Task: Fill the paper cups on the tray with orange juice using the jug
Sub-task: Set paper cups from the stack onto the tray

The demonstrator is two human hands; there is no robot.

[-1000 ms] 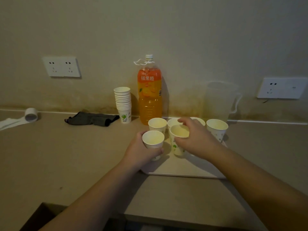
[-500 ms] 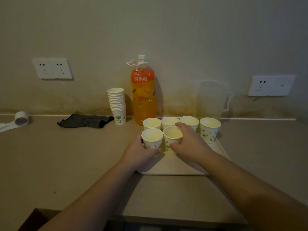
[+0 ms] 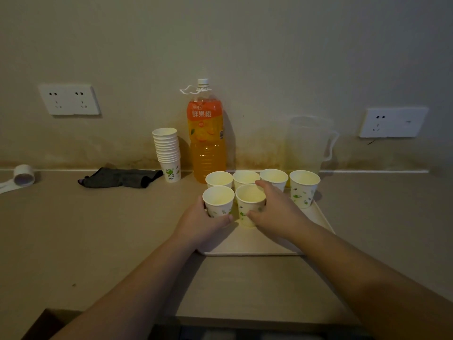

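Both forearms are entering from the bottom edge, elbows cut off. Left hand (image 3: pixel 201 223) is gripping the left cup (image 3: pixel 219 201), fingers curling round its wall; right hand (image 3: pixel 274 212) is gripping the right cup (image 3: pixel 250 207), its fingertips partly hiding the wall. Both cups are standing on the tray (image 3: pixel 250 244), whose left edge is lying hidden under the left hand. Beyond the fingers, four cups (image 3: pixel 304 187) are standing in a row, then the bottle (image 3: pixel 206 133) and the jug (image 3: pixel 310 141), translucent and hard to make out.
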